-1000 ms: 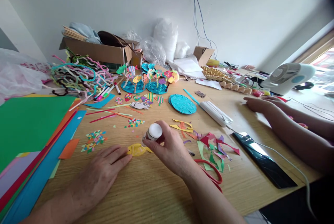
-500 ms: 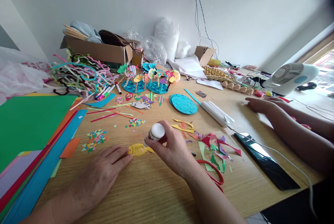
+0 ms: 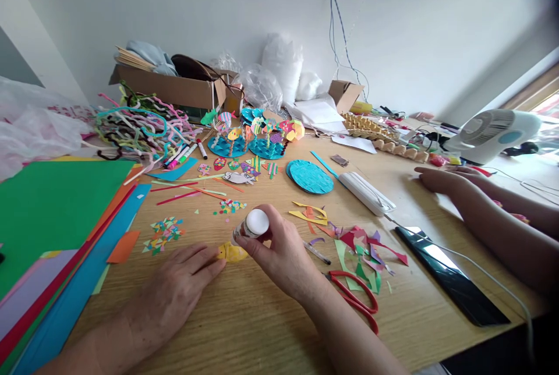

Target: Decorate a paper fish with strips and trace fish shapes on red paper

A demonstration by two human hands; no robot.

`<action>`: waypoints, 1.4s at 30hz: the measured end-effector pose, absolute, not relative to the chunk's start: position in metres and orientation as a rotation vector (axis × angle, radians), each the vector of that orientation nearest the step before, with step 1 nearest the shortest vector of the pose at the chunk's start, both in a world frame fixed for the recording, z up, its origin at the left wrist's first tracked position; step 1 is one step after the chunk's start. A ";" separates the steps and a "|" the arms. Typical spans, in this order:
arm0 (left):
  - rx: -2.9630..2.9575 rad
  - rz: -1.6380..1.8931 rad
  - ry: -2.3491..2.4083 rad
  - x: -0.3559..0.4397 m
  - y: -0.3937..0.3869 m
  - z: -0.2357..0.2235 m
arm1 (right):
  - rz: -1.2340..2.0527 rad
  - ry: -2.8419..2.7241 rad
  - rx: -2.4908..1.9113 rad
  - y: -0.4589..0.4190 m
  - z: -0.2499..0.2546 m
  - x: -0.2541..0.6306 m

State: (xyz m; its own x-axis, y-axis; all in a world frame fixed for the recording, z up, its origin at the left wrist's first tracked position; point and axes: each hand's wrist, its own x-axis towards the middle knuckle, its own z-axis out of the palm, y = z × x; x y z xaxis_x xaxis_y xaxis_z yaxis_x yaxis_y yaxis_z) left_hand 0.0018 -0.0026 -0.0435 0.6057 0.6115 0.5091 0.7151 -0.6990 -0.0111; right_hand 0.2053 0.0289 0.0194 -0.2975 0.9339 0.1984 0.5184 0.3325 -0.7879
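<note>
A yellow paper fish [image 3: 233,252] lies on the table with its head toward my left hand [image 3: 168,287]. That hand rests flat, fingers stretched out, its fingertips pressing the fish's head down. In my right hand [image 3: 282,255] is a glue stick [image 3: 255,223], tilted, its round white end facing up. Its lower end is at the fish's body, partly hidden by my fingers, which also cover the tail. Small paper confetti pieces [image 3: 163,234] lie beyond my left hand. Red-handled scissors [image 3: 356,296] and a pen [image 3: 318,253] are beside my right forearm.
Coloured paper sheets [image 3: 56,200] are stacked at left. Paper scraps [image 3: 362,253], a phone [image 3: 452,276] and a white power strip [image 3: 367,191] lie at right. Blue discs [image 3: 311,177] and decorated paper fish [image 3: 240,177] lie farther back. Another person's arms [image 3: 471,212] rest at right.
My right hand has shifted slightly left with the glue stick, along the fish toward its head. My left hand stays on the fish's head. The view has shifted slightly, showing more of the scissors.
</note>
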 end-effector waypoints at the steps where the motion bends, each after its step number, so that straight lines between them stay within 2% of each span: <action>1: -2.623 -0.706 -1.095 0.002 -0.003 -0.044 | 0.806 -1.939 -1.266 0.029 0.019 0.205; 11: -2.626 -0.706 -1.065 0.003 -0.002 -0.037 | 0.879 -2.001 -1.218 0.022 0.024 0.208; 36: -2.595 -0.697 -1.052 0.003 -0.003 -0.036 | 0.789 -1.976 -1.298 0.025 0.026 0.217; 42: -2.575 -0.704 -1.022 0.004 -0.001 -0.035 | 0.872 -1.975 -1.191 0.024 0.025 0.212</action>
